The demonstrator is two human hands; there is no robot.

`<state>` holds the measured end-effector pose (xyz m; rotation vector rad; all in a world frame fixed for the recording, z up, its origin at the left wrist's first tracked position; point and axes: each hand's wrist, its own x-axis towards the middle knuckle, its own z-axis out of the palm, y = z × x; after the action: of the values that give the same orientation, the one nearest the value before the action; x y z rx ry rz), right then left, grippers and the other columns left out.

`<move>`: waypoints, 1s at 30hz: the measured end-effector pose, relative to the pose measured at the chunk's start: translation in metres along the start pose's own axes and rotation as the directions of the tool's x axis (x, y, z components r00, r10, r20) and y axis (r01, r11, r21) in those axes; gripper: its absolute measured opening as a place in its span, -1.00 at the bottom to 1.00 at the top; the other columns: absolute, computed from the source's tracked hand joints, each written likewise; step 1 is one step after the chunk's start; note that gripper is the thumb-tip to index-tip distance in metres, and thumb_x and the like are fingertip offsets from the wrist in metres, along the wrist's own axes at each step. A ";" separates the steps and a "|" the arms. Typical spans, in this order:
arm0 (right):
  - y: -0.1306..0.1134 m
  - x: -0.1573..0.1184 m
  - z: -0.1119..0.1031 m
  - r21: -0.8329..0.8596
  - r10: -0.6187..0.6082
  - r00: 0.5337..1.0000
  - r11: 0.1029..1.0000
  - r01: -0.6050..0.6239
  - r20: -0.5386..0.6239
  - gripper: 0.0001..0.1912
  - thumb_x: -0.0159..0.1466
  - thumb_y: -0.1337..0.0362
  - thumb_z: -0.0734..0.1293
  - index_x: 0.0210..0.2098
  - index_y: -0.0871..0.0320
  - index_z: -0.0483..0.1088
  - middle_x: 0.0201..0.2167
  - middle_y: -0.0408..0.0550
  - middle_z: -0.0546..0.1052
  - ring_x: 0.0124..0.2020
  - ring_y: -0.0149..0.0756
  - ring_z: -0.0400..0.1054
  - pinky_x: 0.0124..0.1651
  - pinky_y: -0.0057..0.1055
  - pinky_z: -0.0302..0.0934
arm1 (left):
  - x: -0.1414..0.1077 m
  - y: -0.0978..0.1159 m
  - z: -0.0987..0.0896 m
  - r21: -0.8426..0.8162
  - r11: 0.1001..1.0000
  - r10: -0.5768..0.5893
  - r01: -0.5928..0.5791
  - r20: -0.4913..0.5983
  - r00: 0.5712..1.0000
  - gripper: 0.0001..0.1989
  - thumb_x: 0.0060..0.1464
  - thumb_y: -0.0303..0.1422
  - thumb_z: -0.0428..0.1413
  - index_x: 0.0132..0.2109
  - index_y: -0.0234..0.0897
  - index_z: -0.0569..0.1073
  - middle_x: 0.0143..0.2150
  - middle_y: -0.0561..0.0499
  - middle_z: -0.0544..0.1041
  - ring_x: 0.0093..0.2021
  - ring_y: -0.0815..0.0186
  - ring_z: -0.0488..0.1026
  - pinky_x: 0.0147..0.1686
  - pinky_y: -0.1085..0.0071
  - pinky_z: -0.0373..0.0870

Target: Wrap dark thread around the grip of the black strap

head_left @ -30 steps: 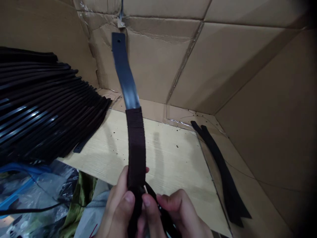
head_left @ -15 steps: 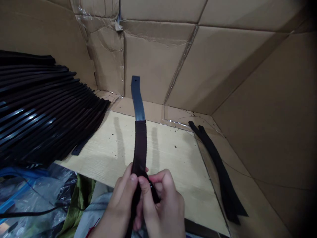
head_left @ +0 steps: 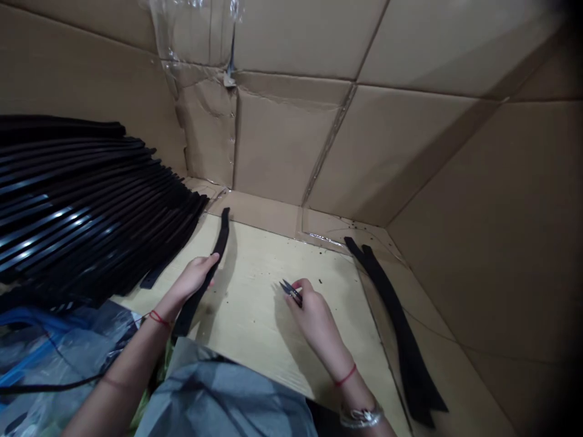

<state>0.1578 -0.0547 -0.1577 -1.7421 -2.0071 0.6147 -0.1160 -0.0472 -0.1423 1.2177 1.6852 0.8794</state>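
My left hand (head_left: 199, 274) is closed around the middle of a dark strap (head_left: 222, 238), which slants across the left part of the pale board (head_left: 255, 291). One strap end points toward the cardboard wall and the other hangs near the board's front edge. Over the middle of the board, my right hand (head_left: 310, 306) grips small thread snips (head_left: 291, 291), their pointed blades aimed up and left. The snips and the strap are well apart. Most of the snips' body is hidden in my fingers.
A large fanned stack of dark straps (head_left: 91, 212) lies at the left. Two dark straps (head_left: 396, 321) lie at the right. Cardboard walls (head_left: 282, 139) enclose the back and sides. Plastic bags (head_left: 77, 358) and a blue frame (head_left: 27, 318) are at the lower left.
My hands have moved apart from the centre. My left hand has carried the strap left and turned it; my right hand has let go of it and moved right, showing the snips.
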 end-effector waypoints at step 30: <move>-0.006 0.029 0.003 -0.058 -0.178 0.961 0.984 0.169 -0.213 -0.61 0.25 0.32 0.33 0.05 0.32 0.29 -0.03 0.23 0.30 0.01 -0.01 0.28 0.07 -0.14 0.18 | -0.074 0.036 -0.099 0.925 0.378 0.666 0.026 -0.291 0.687 -0.54 0.22 -0.17 -0.10 0.11 -0.40 0.34 0.13 -0.35 0.29 0.13 -0.06 0.29 0.03 0.09 0.32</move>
<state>0.1472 -0.0266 -0.1562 -1.5578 -2.0004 0.3146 -0.1831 -0.1144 -0.0546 2.2750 2.7158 0.6374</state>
